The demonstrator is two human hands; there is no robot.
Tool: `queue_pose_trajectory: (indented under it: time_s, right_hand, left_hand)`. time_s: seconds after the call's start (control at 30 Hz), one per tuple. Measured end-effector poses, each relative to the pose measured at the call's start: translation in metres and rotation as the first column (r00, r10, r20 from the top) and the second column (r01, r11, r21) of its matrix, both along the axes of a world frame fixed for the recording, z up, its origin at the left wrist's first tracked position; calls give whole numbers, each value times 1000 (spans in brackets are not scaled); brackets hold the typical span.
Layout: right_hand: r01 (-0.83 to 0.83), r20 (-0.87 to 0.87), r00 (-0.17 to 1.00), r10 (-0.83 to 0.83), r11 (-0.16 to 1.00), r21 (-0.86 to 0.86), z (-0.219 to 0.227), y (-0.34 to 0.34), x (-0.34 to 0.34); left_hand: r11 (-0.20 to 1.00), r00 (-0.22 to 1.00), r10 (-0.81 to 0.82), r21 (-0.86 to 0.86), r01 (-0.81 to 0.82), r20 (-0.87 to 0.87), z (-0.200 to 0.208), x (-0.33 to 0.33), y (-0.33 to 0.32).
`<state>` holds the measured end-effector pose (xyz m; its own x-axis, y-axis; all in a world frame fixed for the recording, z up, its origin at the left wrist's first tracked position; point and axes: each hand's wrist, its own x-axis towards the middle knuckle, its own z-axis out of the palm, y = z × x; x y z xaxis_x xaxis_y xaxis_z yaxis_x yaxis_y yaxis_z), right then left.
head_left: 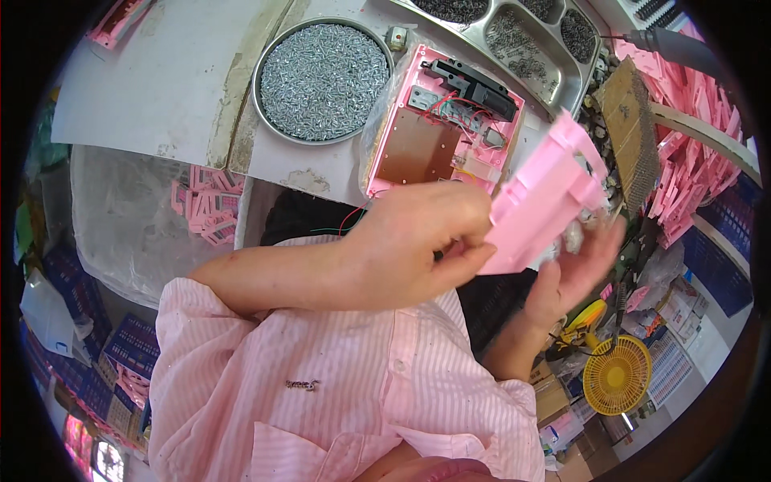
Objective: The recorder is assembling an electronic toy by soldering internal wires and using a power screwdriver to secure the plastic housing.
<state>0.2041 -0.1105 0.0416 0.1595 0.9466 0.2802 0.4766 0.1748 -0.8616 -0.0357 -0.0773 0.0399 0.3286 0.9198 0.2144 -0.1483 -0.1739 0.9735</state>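
My left hand (422,241) is closed on the near left edge of a pink plastic panel (536,210), its fingers pinching the rim. Raised ribs and ledges show along the panel's far side, and the panel is tilted in the air. Close to its right side, my right hand (574,273) is open with the fingers spread, slightly blurred. Just beyond my left hand, a pink plastic housing (389,132) lies on the table. Inside it are a brown board (418,149), a black mechanism (474,87), red and green wires and a small motor (492,138).
Left of the housing, a round metal tray (256,84) holds many silver screws (325,79). A compartment tray with dark screws is at the back. An electric screwdriver (675,42) and piled pink parts (692,136) are at right. Below them sits a yellow basket (617,376).
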Motion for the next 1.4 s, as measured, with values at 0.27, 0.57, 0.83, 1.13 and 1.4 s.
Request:
queue_pose_trajectory:
  time_s: [0.27, 0.57, 0.83, 1.13, 1.4]
  right_hand:
    - [-41, -335, 940, -70, 949, -313, -23, 39, -36]
    - [-60, 72, 994, 81, 966, -252, -34, 34, -32]
    - [-194, 251, 942, 224, 971, -138, -44, 44, -33]
    - [-306, 587, 711, 386, 922, -236, -20, 55, -37]
    - [-345, 646, 583, 492, 871, -350, 1, 67, -35]
  left_hand:
    - [988, 815, 150, 116, -102, -560, -5, -37, 39]
    - [981, 804, 175, 173, -92, -568, -13, -36, 44]
    - [983, 799, 180, 130, -129, -574, -23, -44, 38]
    - [987, 807, 41, -103, -125, -589, -33, -54, 15]
    - [962, 825, -138, -272, -21, -548, -22, -64, 31]
